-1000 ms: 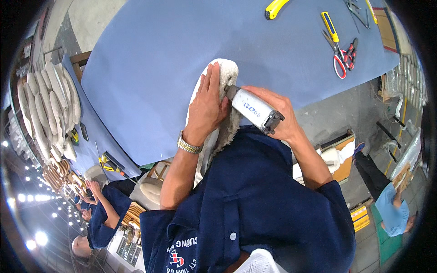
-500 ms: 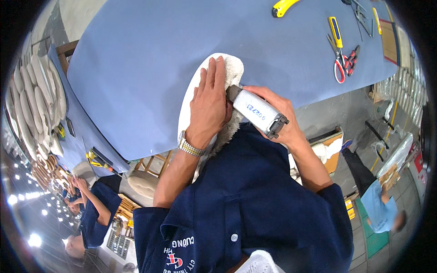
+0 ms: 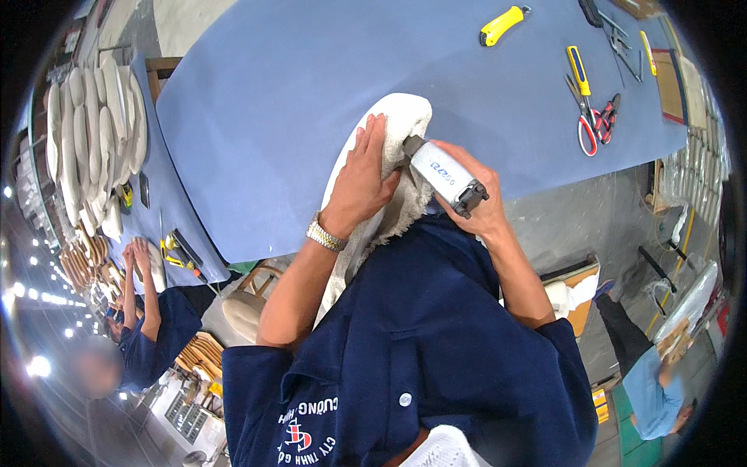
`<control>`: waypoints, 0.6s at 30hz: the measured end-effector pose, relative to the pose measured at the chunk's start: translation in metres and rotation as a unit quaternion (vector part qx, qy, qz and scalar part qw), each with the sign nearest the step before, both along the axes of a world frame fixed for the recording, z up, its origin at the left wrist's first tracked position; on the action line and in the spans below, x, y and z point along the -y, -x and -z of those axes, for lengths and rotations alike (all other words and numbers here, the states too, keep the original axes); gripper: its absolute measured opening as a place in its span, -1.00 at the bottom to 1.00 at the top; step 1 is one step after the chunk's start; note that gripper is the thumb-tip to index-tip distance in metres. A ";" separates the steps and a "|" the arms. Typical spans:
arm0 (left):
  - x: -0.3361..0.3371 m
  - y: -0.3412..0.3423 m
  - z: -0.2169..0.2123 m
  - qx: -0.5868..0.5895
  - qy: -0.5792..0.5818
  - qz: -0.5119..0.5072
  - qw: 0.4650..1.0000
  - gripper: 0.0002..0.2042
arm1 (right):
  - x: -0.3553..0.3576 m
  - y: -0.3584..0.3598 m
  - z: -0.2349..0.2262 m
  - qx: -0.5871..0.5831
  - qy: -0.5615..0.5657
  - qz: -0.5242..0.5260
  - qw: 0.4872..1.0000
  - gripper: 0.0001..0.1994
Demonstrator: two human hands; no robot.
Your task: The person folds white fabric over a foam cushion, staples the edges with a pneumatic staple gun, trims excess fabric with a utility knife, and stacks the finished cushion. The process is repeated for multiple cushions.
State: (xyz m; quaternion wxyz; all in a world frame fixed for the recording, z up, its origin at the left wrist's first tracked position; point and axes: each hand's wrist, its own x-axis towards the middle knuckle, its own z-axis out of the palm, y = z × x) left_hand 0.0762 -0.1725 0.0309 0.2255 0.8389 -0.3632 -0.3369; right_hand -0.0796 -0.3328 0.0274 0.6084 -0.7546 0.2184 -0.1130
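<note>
A long white padded panel (image 3: 405,117) wrapped in cream fabric lies over the near edge of the blue table (image 3: 296,101). My left hand (image 3: 364,175), with a metal watch at the wrist, presses flat on the fabric. My right hand (image 3: 467,198) grips a white and grey staple gun (image 3: 440,173), its nose against the panel's right edge beside my left fingers. The panel's lower end is hidden behind my forearm and chest.
A yellow utility knife (image 3: 502,23), a yellow-handled screwdriver (image 3: 577,68), red-handled scissors (image 3: 589,124) and pliers lie at the table's far right. White padded panels (image 3: 93,132) are stacked at left. A person in blue (image 3: 152,311) works at left, another (image 3: 650,381) at lower right.
My left hand slid slightly along the fabric and the staple gun shifted a little along the panel's edge. Both hands keep the same hold.
</note>
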 end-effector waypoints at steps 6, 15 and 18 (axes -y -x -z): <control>-0.001 0.006 -0.003 0.029 -0.011 0.003 1.000 -0.06 | 0.000 0.011 -0.002 0.009 0.018 -0.025 0.999 -0.37; 0.005 0.022 -0.002 0.061 -0.014 -0.031 0.998 -0.04 | -0.002 0.003 -0.017 -0.076 -0.063 -0.028 0.995 -0.38; 0.010 0.018 -0.003 0.061 -0.032 -0.037 0.997 -0.06 | 0.000 0.000 -0.017 -0.086 -0.075 -0.025 0.993 -0.39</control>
